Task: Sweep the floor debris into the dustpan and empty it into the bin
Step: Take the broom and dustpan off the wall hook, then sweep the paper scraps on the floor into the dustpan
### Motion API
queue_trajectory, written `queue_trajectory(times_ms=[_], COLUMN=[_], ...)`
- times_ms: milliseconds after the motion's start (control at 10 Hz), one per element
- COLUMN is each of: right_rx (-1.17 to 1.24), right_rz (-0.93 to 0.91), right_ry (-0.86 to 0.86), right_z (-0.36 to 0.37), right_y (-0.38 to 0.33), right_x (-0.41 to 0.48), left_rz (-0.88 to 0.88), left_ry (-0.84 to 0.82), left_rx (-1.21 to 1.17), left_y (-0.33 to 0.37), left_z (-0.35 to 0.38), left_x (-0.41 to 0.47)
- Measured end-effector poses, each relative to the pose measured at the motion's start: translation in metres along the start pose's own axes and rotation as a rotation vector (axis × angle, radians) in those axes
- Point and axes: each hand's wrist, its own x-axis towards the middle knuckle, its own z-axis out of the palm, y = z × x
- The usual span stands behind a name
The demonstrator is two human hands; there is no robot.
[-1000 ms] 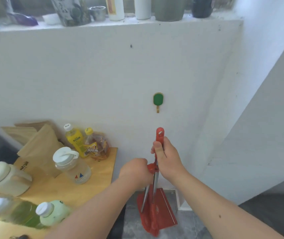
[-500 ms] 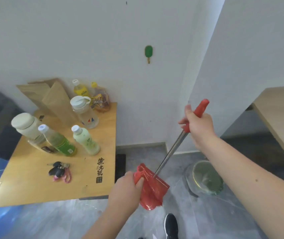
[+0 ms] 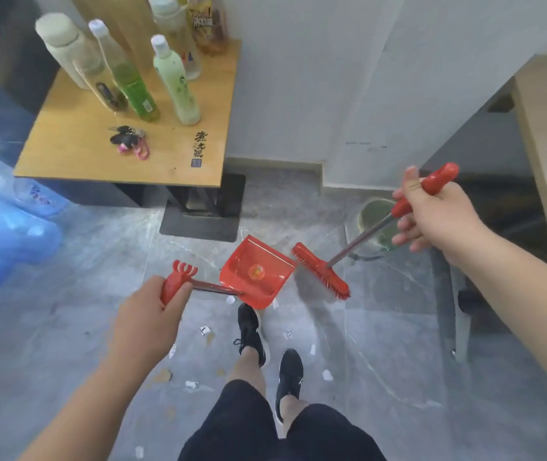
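My left hand (image 3: 147, 314) grips the red comb-topped handle of a red dustpan (image 3: 257, 272), which hangs just above the grey floor ahead of my feet. My right hand (image 3: 435, 214) holds the red grip of a broom whose red brush head (image 3: 320, 271) sits right of the pan, apart from it. Several small white and brown scraps of debris (image 3: 204, 331) lie scattered on the floor (image 3: 66, 327) around my black shoes. A round greenish bin (image 3: 370, 211) stands on the floor behind the broom shaft, near the wall.
A low wooden table (image 3: 75, 141) at the left holds several bottles and a bunch of keys (image 3: 129, 139). Blue water jugs (image 3: 2, 227) lie at the far left. A wooden desk (image 3: 544, 134) and its leg stand at the right. White walls rise behind.
The broom and dustpan have been pulled apart, one in each hand, and lowered toward the floor. My view has tilted down to my feet and the scattered debris.
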Motion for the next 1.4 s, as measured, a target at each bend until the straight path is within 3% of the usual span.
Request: queue_trajectory(times_ms=[200, 300, 500, 700, 800, 900, 1100, 1300, 1400], right_rx=[0.495, 0.709, 0.55, 0.524, 0.3, 0.048, -0.137, -0.37, -0.365], right_rz=[0.267, 0.447, 0.691, 0.807, 0.857, 0.846, 0.855, 0.756, 0.691], right_ry=[-0.315, -0.345, -0.446, -0.22, -0.159, -0.172, -0.334, -0.337, -0.386], right_z=[-0.032, -0.038, -0.015, 0.021, 0.033, 0.055, 0.124, 0.131, 0.152], right_y=[0.097, 0.142, 0.236, 0.297, 0.335, 0.362, 0.411, 0.474, 0.479], right_x=[-0.063, -0.105, -0.196, -0.273, -0.298, -0.31, -0.321, -0.321, -0.339], left_rz=[-0.104, -0.149, -0.175, -0.195, -0.209, -0.25, -0.317, -0.334, -0.326], left_ry=[0.063, 0.096, 0.127, 0.096, 0.124, 0.136, 0.085, 0.01, -0.012], left_rx=[0.02, 0.014, 0.003, 0.007, -0.009, -0.029, -0.073, -0.079, -0.012], left_y=[-0.063, -0.098, -0.177, -0.248, -0.273, -0.308, -0.413, -0.428, -0.442], left_z=[-0.018, -0.026, -0.023, -0.011, -0.008, -0.004, 0.02, 0.047, 0.056], left_x=[-0.088, -0.126, -0.185, -0.253, -0.285, -0.311, -0.352, -0.378, -0.38])
